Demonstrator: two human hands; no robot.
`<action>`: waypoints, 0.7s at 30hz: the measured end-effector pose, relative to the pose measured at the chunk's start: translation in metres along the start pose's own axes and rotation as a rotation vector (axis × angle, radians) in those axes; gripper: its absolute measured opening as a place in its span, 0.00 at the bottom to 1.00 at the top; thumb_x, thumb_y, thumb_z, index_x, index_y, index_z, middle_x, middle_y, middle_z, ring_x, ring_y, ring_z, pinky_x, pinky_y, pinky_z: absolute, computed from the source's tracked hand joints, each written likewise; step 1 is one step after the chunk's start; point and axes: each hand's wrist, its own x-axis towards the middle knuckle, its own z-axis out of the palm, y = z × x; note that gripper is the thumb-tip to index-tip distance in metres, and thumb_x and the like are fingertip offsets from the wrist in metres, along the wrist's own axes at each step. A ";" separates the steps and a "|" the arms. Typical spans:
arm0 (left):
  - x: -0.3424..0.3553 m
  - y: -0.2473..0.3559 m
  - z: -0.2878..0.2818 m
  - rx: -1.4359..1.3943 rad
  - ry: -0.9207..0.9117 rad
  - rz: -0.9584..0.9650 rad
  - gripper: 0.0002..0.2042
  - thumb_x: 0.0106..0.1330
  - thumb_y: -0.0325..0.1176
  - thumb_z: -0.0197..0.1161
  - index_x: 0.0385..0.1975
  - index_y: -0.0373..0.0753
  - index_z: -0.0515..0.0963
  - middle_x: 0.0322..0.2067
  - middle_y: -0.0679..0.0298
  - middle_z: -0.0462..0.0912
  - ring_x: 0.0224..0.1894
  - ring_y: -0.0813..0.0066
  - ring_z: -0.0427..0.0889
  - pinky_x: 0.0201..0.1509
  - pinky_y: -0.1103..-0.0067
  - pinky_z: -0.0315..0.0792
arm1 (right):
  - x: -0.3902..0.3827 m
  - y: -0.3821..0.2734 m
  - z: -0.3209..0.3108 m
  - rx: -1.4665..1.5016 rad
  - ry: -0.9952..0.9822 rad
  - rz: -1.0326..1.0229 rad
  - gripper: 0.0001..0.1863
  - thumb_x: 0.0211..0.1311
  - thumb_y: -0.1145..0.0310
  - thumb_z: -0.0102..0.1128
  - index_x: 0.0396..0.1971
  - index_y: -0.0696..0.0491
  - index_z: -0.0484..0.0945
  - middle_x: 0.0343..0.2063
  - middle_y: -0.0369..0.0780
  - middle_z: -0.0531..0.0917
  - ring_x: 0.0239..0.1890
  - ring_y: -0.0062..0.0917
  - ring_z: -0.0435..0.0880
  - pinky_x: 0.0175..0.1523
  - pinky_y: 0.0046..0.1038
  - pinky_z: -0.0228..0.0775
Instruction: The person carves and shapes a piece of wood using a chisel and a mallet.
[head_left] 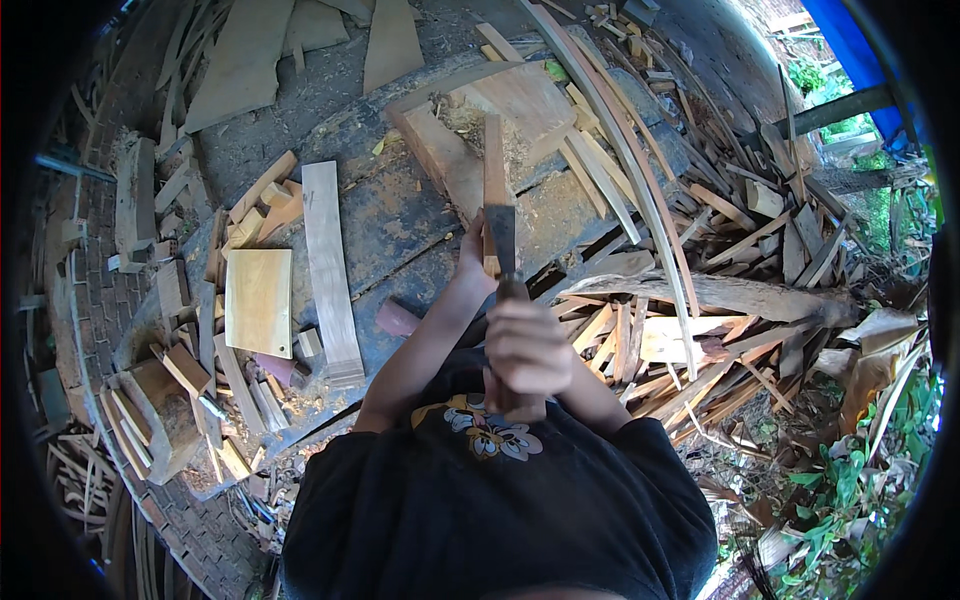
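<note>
My left hand is closed around the lower end of a narrow wooden strip, which stands tilted with its far end over a thick wooden block. Wood chips lie in the block's hollow. In my right hand, slightly smeared by motion, is the handle of a chopping knife with a broad dark blade. The blade overlaps the strip's near end, just right of my left fingers; whether it touches the wood I cannot tell.
Left on the dark bench lie a long grey board and a pale rectangular board. Long curved strips cross at right, above a heap of scrap wood. Thin sheets lie at the far left.
</note>
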 end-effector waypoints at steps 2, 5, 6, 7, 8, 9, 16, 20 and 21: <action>0.000 0.000 -0.001 -0.055 0.049 0.000 0.16 0.58 0.51 0.55 0.30 0.43 0.75 0.24 0.67 0.79 0.24 0.75 0.79 0.27 0.78 0.75 | 0.010 0.010 -0.005 0.092 -0.018 0.034 0.10 0.49 0.74 0.48 0.12 0.58 0.65 0.14 0.39 0.66 0.15 0.30 0.69 0.24 0.31 0.64; -0.001 0.004 0.009 -0.024 0.240 0.051 0.20 0.59 0.53 0.50 0.28 0.39 0.72 0.19 0.66 0.72 0.20 0.74 0.71 0.25 0.78 0.68 | 0.008 0.006 -0.003 0.057 0.019 0.066 0.11 0.50 0.71 0.50 0.12 0.57 0.65 0.14 0.39 0.67 0.15 0.31 0.69 0.24 0.31 0.64; -0.001 0.005 0.012 -0.038 0.360 0.063 0.24 0.60 0.55 0.44 0.26 0.35 0.70 0.15 0.64 0.64 0.17 0.73 0.63 0.24 0.78 0.61 | 0.007 0.004 -0.002 0.041 0.036 0.080 0.12 0.51 0.70 0.50 0.12 0.57 0.65 0.14 0.39 0.67 0.15 0.31 0.70 0.24 0.31 0.64; 0.000 0.006 0.008 0.021 0.289 0.055 0.24 0.58 0.56 0.46 0.25 0.36 0.69 0.15 0.65 0.63 0.17 0.74 0.63 0.24 0.78 0.60 | 0.008 -0.006 0.000 0.054 0.024 0.044 0.11 0.50 0.72 0.49 0.12 0.57 0.65 0.14 0.39 0.67 0.15 0.31 0.70 0.24 0.31 0.65; -0.001 0.005 0.003 0.019 0.287 0.068 0.24 0.58 0.56 0.46 0.25 0.36 0.69 0.15 0.65 0.63 0.17 0.74 0.63 0.24 0.78 0.60 | 0.008 -0.014 0.002 0.069 0.012 0.007 0.10 0.49 0.73 0.48 0.12 0.58 0.65 0.14 0.39 0.67 0.15 0.31 0.69 0.24 0.31 0.65; -0.002 0.002 -0.002 -0.055 0.233 0.056 0.23 0.57 0.56 0.47 0.24 0.37 0.69 0.14 0.65 0.63 0.17 0.74 0.62 0.25 0.78 0.60 | 0.006 -0.013 0.002 0.081 0.008 -0.001 0.10 0.49 0.73 0.48 0.12 0.58 0.65 0.14 0.39 0.67 0.15 0.31 0.69 0.24 0.31 0.65; -0.008 0.007 0.008 -0.015 -0.021 0.046 0.26 0.54 0.56 0.50 0.31 0.33 0.69 0.18 0.64 0.65 0.19 0.75 0.64 0.27 0.80 0.61 | 0.022 -0.001 0.005 0.123 -0.018 -0.056 0.06 0.44 0.79 0.48 0.12 0.59 0.65 0.14 0.40 0.67 0.14 0.31 0.69 0.25 0.30 0.66; -0.008 0.004 0.005 -0.090 -0.022 0.028 0.24 0.55 0.55 0.47 0.28 0.34 0.68 0.17 0.66 0.62 0.19 0.75 0.62 0.26 0.80 0.61 | 0.019 -0.023 -0.004 0.105 -0.066 -0.030 0.05 0.43 0.83 0.46 0.13 0.60 0.65 0.14 0.41 0.68 0.15 0.31 0.70 0.26 0.33 0.68; -0.007 0.006 0.003 -0.101 -0.003 0.019 0.24 0.55 0.55 0.47 0.26 0.34 0.68 0.17 0.67 0.62 0.19 0.76 0.62 0.26 0.80 0.60 | 0.021 -0.025 -0.003 0.125 -0.015 -0.033 0.05 0.42 0.83 0.47 0.13 0.60 0.65 0.14 0.41 0.69 0.15 0.31 0.70 0.26 0.34 0.68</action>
